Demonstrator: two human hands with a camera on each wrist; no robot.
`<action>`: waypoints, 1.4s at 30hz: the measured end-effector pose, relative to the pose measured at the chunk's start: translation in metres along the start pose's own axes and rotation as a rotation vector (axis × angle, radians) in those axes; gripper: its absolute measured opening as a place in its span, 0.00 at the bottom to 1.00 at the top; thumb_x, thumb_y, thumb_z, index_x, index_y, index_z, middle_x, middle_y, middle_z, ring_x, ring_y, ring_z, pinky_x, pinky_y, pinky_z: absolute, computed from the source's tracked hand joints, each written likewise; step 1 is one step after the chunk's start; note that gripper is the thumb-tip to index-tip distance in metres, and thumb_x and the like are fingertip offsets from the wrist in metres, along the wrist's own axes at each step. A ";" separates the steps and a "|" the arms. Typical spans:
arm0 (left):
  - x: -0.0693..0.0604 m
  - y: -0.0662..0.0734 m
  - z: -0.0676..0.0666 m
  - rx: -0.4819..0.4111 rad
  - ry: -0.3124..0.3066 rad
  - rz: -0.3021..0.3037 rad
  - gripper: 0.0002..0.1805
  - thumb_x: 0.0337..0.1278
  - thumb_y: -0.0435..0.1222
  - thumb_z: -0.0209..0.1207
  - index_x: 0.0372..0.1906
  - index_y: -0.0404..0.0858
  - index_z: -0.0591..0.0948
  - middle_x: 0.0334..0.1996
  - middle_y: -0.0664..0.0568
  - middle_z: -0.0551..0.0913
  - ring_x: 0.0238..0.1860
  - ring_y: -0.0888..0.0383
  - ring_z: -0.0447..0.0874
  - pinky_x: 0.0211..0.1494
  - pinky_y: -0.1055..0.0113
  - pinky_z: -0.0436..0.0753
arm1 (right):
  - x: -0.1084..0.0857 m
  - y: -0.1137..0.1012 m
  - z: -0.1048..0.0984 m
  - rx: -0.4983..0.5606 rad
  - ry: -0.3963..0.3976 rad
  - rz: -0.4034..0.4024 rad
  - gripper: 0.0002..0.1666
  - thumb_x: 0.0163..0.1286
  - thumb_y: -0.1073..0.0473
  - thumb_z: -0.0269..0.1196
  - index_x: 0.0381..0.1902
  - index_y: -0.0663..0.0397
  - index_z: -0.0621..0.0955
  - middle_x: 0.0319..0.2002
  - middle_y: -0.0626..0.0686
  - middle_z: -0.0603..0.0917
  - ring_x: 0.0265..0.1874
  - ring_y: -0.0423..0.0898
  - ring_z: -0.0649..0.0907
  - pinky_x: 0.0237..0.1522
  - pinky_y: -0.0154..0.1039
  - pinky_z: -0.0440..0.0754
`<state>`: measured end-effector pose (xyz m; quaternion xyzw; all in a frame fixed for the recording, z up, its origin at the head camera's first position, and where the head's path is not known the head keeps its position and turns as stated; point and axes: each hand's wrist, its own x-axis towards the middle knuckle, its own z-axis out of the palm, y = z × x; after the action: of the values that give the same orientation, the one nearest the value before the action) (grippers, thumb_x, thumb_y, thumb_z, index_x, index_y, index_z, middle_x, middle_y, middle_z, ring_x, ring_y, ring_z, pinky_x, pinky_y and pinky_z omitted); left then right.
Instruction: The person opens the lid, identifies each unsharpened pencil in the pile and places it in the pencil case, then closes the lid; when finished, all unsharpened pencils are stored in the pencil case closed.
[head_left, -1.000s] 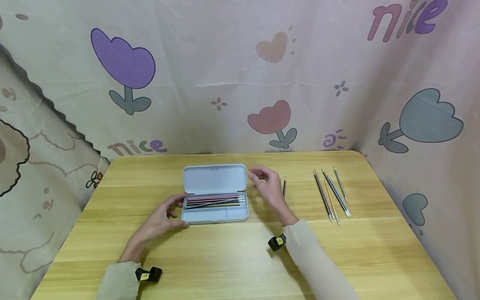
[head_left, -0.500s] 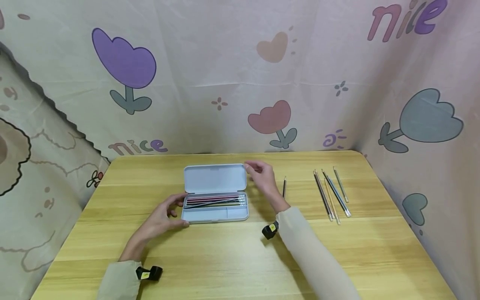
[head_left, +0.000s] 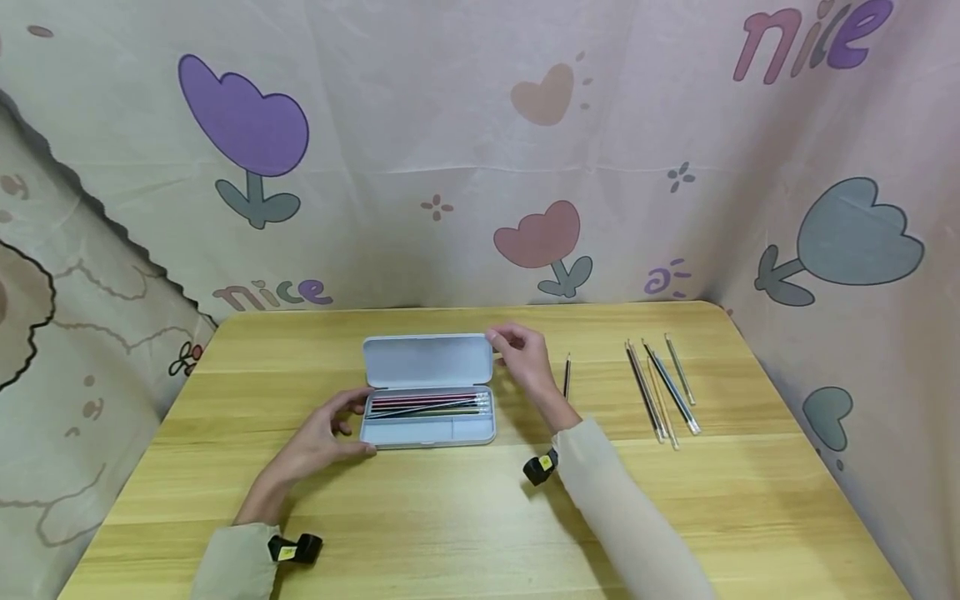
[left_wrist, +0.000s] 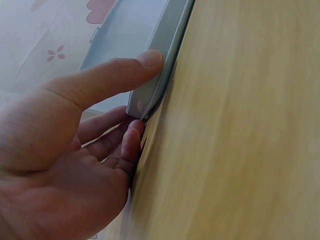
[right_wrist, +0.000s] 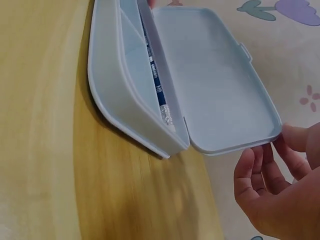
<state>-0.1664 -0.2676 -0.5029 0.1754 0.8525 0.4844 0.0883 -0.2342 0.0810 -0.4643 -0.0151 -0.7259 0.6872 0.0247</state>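
A light blue pencil case point(head_left: 408, 432) stands with its lid point(head_left: 427, 362) raised at the back. Several pencils point(head_left: 427, 404) lie in its rear compartment. My left hand point(head_left: 318, 437) grips the case's left end; in the left wrist view the thumb lies on the front wall and the other fingers are at the end and underside. At the lid's upper right corner, my right hand point(head_left: 527, 362) pinches the edge between thumb and fingers, as the right wrist view shows with the lid point(right_wrist: 220, 80) tilted up. One pencil's silvery eraser end point(right_wrist: 166, 115) shows inside.
A dark pencil point(head_left: 567, 375) lies just right of my right hand, partly hidden by the forearm. Farther right, several loose pencils point(head_left: 660, 392) are spread on the wooden table point(head_left: 450, 517). A patterned cloth point(head_left: 420, 125) hangs behind the table's back edge.
My right hand has moved left to the lid's corner and taken hold of it. The lid's top edge has tipped slightly forward. My left hand has stayed on the case.
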 end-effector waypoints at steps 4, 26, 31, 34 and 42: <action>0.000 0.000 0.000 0.004 0.008 -0.003 0.49 0.44 0.35 0.80 0.73 0.35 0.69 0.56 0.40 0.78 0.50 0.48 0.72 0.49 0.67 0.74 | -0.005 -0.002 -0.001 0.011 -0.020 -0.010 0.10 0.72 0.60 0.67 0.45 0.63 0.87 0.40 0.57 0.86 0.42 0.52 0.84 0.51 0.58 0.82; 0.000 0.003 0.000 -0.006 -0.001 -0.055 0.50 0.45 0.34 0.79 0.74 0.35 0.66 0.55 0.40 0.77 0.43 0.48 0.71 0.45 0.63 0.73 | -0.050 0.001 -0.022 -0.081 -0.196 -0.077 0.11 0.70 0.55 0.70 0.45 0.54 0.88 0.45 0.52 0.87 0.47 0.50 0.82 0.55 0.48 0.78; -0.001 0.005 -0.001 -0.036 0.009 -0.090 0.50 0.44 0.33 0.79 0.74 0.35 0.65 0.54 0.39 0.76 0.42 0.48 0.70 0.42 0.63 0.72 | -0.058 0.003 -0.024 -0.094 -0.217 -0.062 0.10 0.69 0.56 0.70 0.46 0.53 0.87 0.48 0.51 0.87 0.52 0.49 0.82 0.59 0.48 0.78; -0.001 0.004 -0.001 -0.036 0.012 -0.073 0.53 0.43 0.33 0.79 0.76 0.37 0.63 0.56 0.38 0.77 0.43 0.47 0.72 0.43 0.64 0.74 | -0.062 0.006 -0.026 -0.097 -0.244 -0.076 0.13 0.68 0.57 0.71 0.48 0.56 0.87 0.52 0.53 0.86 0.54 0.50 0.82 0.61 0.49 0.77; -0.002 0.004 0.000 -0.023 0.001 -0.018 0.54 0.46 0.34 0.79 0.78 0.37 0.62 0.71 0.36 0.69 0.45 0.48 0.72 0.47 0.64 0.75 | -0.074 0.017 -0.032 -0.106 -0.313 -0.057 0.19 0.67 0.59 0.72 0.54 0.62 0.84 0.61 0.58 0.80 0.60 0.56 0.80 0.64 0.50 0.75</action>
<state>-0.1634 -0.2668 -0.4991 0.1665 0.8486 0.4933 0.0941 -0.1592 0.1096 -0.4804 0.1114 -0.7564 0.6407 -0.0698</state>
